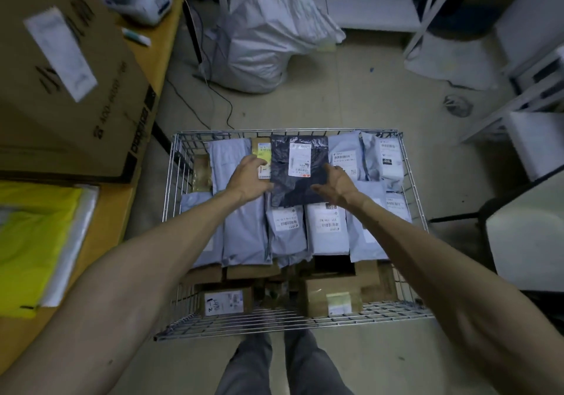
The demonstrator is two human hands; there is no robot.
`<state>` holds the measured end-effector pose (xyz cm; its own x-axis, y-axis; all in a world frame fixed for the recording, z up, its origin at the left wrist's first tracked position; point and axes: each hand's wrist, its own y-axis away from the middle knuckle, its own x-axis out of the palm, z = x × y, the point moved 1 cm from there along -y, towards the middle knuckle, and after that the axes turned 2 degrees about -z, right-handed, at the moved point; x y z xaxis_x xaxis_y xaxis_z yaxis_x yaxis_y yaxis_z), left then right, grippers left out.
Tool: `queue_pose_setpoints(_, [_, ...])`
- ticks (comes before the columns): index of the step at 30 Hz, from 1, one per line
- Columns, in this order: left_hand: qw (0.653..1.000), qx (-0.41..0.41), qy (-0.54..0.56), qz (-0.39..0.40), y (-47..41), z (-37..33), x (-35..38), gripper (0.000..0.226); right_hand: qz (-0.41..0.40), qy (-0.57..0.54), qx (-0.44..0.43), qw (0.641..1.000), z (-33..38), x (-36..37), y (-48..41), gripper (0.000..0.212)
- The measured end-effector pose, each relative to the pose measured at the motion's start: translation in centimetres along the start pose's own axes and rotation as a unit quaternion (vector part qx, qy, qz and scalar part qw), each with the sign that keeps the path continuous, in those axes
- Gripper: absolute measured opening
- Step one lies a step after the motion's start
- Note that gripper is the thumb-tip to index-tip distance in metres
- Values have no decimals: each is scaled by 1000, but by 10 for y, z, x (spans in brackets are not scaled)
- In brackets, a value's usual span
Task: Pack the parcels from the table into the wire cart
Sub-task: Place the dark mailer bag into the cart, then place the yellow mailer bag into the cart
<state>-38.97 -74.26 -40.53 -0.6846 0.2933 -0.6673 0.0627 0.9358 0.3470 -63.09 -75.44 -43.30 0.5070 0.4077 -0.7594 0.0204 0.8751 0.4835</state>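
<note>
Parcel, black wrap with a white label facing up, lies flat at the middle of the far edge of the wire cart, on top of grey bags that fill the far half in 2 rough rows. Left hand is spread open at its left side, thumb touching the near left corner, fingers over a tan box with a yellow label. Right hand is open too, fingers loosely curved, thumb at the right side. Neither hand has a grip on anything.

Step looks like settling the parcel in place. To do it well: press it flat, square it to the far rim, keep the label up, don't push the neighbours.

Near edge of the cart shows brown boxes lower down, so probably room there. Table on the left carries a big carton and yellow bags.
</note>
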Motion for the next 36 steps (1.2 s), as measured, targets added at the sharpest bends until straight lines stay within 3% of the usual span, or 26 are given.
queue_pose_setpoints(5, [999, 13, -4, -47, 43, -16, -50, 67, -40, -8, -27, 999, 22, -22, 33, 52])
queue_pose_setpoints(13, [986, 6, 18, -165, 126, -31, -103, 67, -33, 39, -142, 989, 104, -70, 113, 70])
queue_pose_setpoints(18, [977, -27, 1, -210, 187, -28, -124, 69, -10, 39, -226, 973, 142, -71, 146, 71])
queue_pose_setpoints(28, [938, -121, -3, -325, 316, 4, -177, 72, 16, 93, -373, 923, 238, -54, 214, 69])
queue_pose_setpoints(36, [894, -155, -12, -421, 405, 50, -235, 70, 42, 67, -464, 882, 329, -25, 279, 71])
